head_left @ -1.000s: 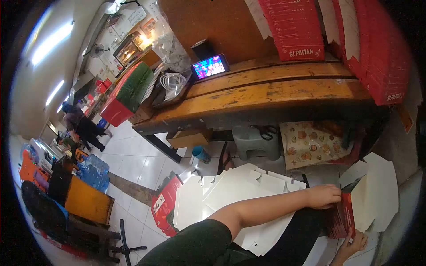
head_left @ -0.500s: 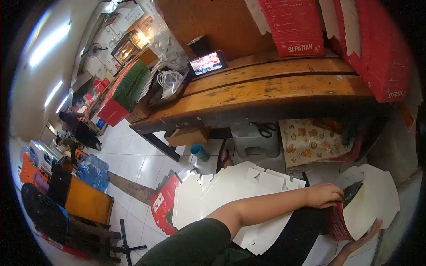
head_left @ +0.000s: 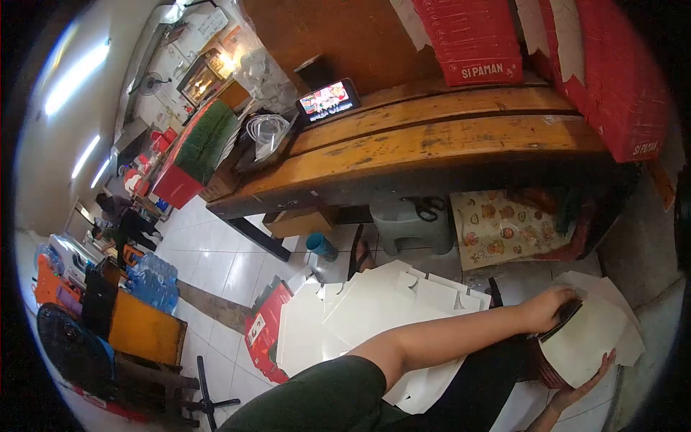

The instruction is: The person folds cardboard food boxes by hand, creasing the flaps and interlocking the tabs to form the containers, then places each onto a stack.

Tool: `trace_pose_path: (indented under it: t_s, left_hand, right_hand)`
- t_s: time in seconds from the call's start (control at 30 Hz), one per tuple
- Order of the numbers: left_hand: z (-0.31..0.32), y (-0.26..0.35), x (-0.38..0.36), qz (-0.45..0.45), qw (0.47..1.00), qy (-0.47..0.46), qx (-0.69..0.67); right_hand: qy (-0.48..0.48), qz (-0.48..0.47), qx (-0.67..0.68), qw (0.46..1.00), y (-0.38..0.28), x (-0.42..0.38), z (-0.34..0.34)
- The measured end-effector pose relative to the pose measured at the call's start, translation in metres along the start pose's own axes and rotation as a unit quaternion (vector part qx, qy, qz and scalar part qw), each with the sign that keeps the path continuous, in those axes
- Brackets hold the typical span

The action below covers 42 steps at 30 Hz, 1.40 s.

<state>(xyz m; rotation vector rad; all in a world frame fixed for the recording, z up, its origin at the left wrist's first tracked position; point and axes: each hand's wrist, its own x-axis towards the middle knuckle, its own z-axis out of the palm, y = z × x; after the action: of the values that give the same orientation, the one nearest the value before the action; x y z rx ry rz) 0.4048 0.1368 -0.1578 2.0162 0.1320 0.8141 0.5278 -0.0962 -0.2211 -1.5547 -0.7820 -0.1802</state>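
In the head view, my left hand (head_left: 551,308) is closed around a dark, narrow object (head_left: 565,318) whose kind I cannot make out. That object lies against the upper edge of a white cardboard box blank (head_left: 586,353), curved up at the right. Red edges of stacked cardboard (head_left: 551,374) show beneath its left side. My right hand (head_left: 590,385) grips the lower right edge of the blank, fingers against the white face. Flat white box blanks (head_left: 360,309) lie in a pile under my left forearm.
A wooden bench (head_left: 432,147) carries a phone (head_left: 328,101), coiled cable (head_left: 270,133) and stacks of red boxes (head_left: 479,50). Below are a grey stool (head_left: 410,230) with scissors (head_left: 430,207) and a blue cup (head_left: 321,246). People (head_left: 126,216) are far left.
My left hand has moved slightly right and up, pressing the dark object over the blank's edge. The blank has tilted, and my right hand has shifted slightly along its lower edge.
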Motion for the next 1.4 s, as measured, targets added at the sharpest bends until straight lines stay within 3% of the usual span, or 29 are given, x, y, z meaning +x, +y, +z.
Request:
trace_pose_path:
  t_s: [0.1,0.2,0.3,0.4,0.6,0.7,0.77,0.8,0.87,0.97,1.17,1.3,1.4]
  left_hand:
    - [0.0,-0.009,0.009,-0.096,0.995,-0.019,-0.005]
    - [0.018,-0.021,0.008,-0.166,0.985,0.049,-0.018]
    - [0.015,-0.001,0.006,-0.101,0.991,0.085,-0.004]
    - [0.015,0.008,0.007,-0.194,0.974,0.092,-0.079]
    - [0.028,-0.011,0.013,-0.285,0.949,0.135,-0.033]
    - [0.018,0.012,0.002,-0.244,0.965,0.1,-0.015]
    - [-0.009,0.06,-0.024,-0.141,0.976,0.117,0.117]
    - [-0.027,0.084,-0.041,-0.088,0.971,0.122,0.183]
    - [-0.062,0.11,-0.074,-0.109,0.952,0.068,0.278]
    - [-0.094,0.127,-0.125,-0.205,0.918,0.068,0.333]
    - [-0.115,0.129,-0.177,-0.317,0.893,0.078,0.311]
    - [-0.125,0.123,-0.203,-0.319,0.916,0.132,0.207]
    - [-0.129,0.125,-0.225,-0.349,0.867,-0.016,0.354]
  right_hand:
    - [0.0,-0.012,-0.003,1.0,-0.003,0.0,0.002]
    - [0.005,-0.006,0.016,1.0,-0.004,-0.002,0.005]
    - [0.007,-0.003,0.009,1.0,-0.005,-0.001,0.003]
    - [0.001,-0.023,0.004,1.0,-0.004,-0.004,0.003]
    - [-0.008,-0.024,-0.038,0.999,-0.015,-0.002,0.003]
    - [-0.002,0.007,-0.03,1.0,-0.014,-0.002,0.005]
    - [-0.006,-0.006,-0.009,1.0,-0.019,-0.001,0.004]
    - [0.027,0.043,0.024,0.998,-0.025,0.001,0.003]
    - [0.093,0.141,0.09,0.982,-0.042,0.004,0.002]
    - [0.086,0.007,-0.036,0.996,-0.048,0.007,-0.008]
    - [0.052,-0.079,0.102,0.99,-0.122,0.026,0.025]
    - [-0.033,-0.119,0.078,0.989,-0.168,0.02,0.044]
    - [-0.128,-0.135,0.087,0.979,-0.193,-0.002,0.06]
